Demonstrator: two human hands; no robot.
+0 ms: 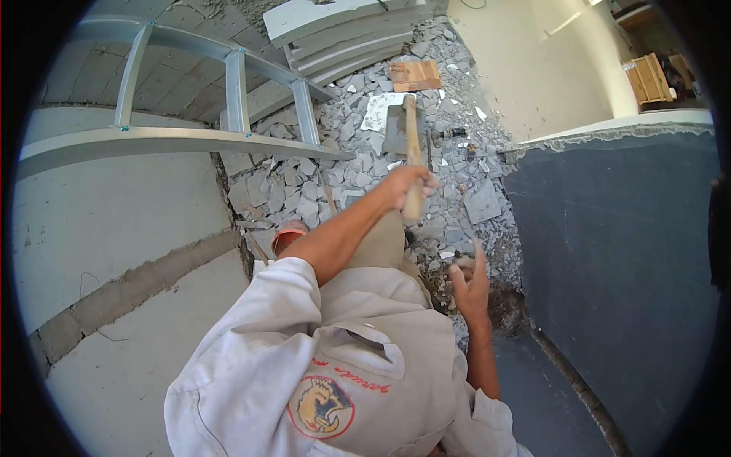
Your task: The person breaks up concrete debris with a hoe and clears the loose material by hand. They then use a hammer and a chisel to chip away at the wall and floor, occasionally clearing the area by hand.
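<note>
My left hand [409,189] is closed round the lower part of a hammer's pale wooden handle [413,141]. The handle points away from me over the rubble, its far end beside a grey slab-like piece [395,131]. To the right, my right hand [470,288] is held up with nothing in it, thumb and forefinger stretched apart. It is close to the broken edge of the wall, above loose debris. Broken grey tile and concrete rubble [480,204] covers the ground under both hands.
An aluminium ladder [183,142] lies across the left side. White blocks [343,38] are stacked at the far end, near a small wooden board [415,75]. A dark grey wall [617,228] with a rough top edge borders the right. Wooden crates [649,78] stand at far right.
</note>
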